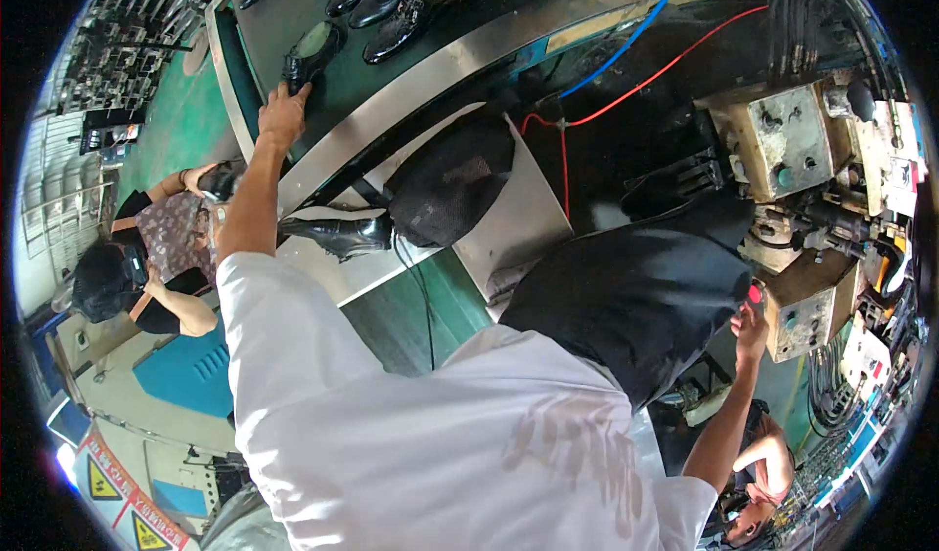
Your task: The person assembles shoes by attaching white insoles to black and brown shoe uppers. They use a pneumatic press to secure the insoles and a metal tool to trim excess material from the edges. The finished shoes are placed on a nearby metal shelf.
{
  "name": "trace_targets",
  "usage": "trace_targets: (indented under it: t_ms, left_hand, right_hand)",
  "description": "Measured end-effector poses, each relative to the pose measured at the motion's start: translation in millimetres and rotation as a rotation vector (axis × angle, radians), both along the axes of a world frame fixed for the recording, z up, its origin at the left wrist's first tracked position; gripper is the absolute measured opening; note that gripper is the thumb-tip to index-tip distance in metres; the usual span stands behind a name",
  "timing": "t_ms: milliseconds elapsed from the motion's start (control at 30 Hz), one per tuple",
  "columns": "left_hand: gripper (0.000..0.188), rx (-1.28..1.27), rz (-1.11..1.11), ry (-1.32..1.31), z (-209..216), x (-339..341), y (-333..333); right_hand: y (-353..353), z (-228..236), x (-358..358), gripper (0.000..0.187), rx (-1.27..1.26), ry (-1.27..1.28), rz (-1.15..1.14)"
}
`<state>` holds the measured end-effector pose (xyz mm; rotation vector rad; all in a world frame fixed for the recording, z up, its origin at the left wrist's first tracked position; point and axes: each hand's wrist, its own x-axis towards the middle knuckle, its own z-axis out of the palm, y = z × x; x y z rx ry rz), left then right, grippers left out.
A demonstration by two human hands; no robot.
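Observation:
My left arm reaches out to the far left over a dark green conveyor belt (430, 67). There my left hand (282, 116) has its fingers closed on the near end of a glossy black shoe (315, 50) with a pale insole. More black shoes (391, 3) lie farther along the belt. Off to the right, my right hand (750, 334) is at a red button (754, 294) beside a worn metal control box (810, 302), its fingers bent against the button. A shiny black shoe (342, 234) rests on a pale surface below the belt, next to a black mesh-covered bulk (455, 179).
A metal rail (469, 59) edges the belt. Blue hose (631, 38) and red hose (646, 87) cross the dark machine area. Another control box (787, 140) stands at right. One co-worker (161, 243) at left holds something dark; another person (768, 463) is at lower right.

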<state>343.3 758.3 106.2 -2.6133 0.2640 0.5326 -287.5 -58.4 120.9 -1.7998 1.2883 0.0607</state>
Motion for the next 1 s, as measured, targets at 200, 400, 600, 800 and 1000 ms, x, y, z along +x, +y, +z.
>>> trace_targets:
  t_ms: [200, 400, 600, 800, 1000]
  left_hand:
    - [0.083, -0.425, 0.139, 0.527, 46, -67, -21]
    - [0.108, -0.252, -0.195, 0.618, 21, -201, -17]
    - [0.104, -0.365, -0.032, 0.203, 16, -238, 10]
    - [0.077, -0.945, 0.332, -0.211, 127, -248, -86]
    - [0.069, -1.504, 0.235, -0.205, 196, -244, -310]
  right_hand:
    - [-14, -22, -14, 0.033, 0.057, -0.084, -0.02]
    - [-12, -49, -13, 0.04, -0.064, -0.099, 0.049]
    - [-3, -49, -19, 0.033, -0.077, -0.279, 0.024]
    - [89, 10, 54, 0.031, -0.312, -0.498, 0.103]
    - [278, 119, 187, 0.093, -0.091, -0.83, 0.676]
